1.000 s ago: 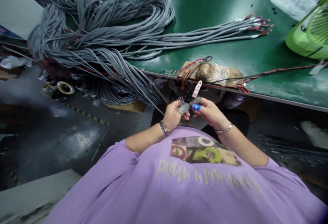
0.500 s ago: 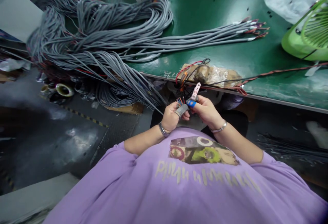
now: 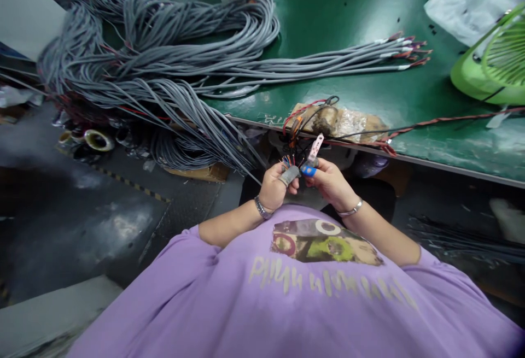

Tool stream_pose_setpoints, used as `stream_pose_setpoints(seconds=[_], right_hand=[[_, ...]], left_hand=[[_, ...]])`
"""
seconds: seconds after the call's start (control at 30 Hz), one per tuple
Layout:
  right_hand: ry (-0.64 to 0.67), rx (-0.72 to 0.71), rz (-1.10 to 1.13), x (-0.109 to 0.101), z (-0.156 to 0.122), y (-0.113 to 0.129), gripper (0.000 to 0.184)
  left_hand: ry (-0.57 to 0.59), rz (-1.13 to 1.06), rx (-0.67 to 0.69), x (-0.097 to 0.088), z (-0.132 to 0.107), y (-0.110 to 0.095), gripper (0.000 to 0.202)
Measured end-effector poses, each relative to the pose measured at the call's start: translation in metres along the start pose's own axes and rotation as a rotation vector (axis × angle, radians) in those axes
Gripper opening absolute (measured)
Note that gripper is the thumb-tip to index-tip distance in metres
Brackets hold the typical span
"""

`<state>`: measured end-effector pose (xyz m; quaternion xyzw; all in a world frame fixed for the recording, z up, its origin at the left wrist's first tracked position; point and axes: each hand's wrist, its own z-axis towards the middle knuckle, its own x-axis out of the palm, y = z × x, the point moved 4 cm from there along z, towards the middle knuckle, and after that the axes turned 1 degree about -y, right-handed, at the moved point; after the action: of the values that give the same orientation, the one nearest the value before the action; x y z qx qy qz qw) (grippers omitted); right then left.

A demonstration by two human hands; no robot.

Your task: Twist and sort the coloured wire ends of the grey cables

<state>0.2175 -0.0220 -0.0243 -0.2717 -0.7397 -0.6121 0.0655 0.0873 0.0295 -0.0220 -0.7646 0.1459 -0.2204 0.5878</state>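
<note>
Figure: a seated person working at the near edge of a green bench (image 3: pixel 353 8), seen from above.

The cable end (image 3: pixel 289 160), a short fan of coloured strands, is sitting between the two hands, just below the bench edge and close in front of the person's chest.

The left hand (image 3: pixel 274 187) is curling into a loose fist around the cable end. Its grey-capped fingertip (image 3: pixel 290 174) is pressing against the strands from the left.

The right hand (image 3: pixel 330 181) is closing in from the other side. Its blue-capped fingertip (image 3: pixel 308 171) is pinching the same strands and almost touching the grey cap. A pale tag (image 3: pixel 315 147) is standing up tilted just above these fingers; whether they are gripping it cannot be told.

On the bench beyond, a tape-wrapped block (image 3: pixel 348 122) is lying at the edge. A large coil of grey cables (image 3: pixel 172 57) is spilling over the left side, and a green fan (image 3: pixel 492 65) is standing far right.
</note>
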Motion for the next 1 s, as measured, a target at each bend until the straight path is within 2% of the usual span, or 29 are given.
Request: stream_pose_setpoints(seconds=[0.2, 0.53, 0.77, 1.0], right_hand=[[0.053, 0.001, -0.022, 0.004, 0.003, 0.002, 0.039], [-0.048, 0.010, 0.029, 0.006, 0.001, -0.001, 0.035], [0.040, 0.058, 0.015, 0.009, -0.001, -0.001, 0.036], [-0.088, 0.026, 0.059, 0.013, -0.005, -0.004, 0.034]], left_hand=[[0.084, 0.062, 0.016, 0.003, -0.005, -0.004, 0.038], [0.074, 0.095, -0.005, 0.002, -0.007, -0.003, 0.042], [0.094, 0.128, -0.011, 0.004, -0.009, -0.007, 0.040], [0.068, 0.086, -0.008, 0.003, -0.010, -0.004, 0.039]])
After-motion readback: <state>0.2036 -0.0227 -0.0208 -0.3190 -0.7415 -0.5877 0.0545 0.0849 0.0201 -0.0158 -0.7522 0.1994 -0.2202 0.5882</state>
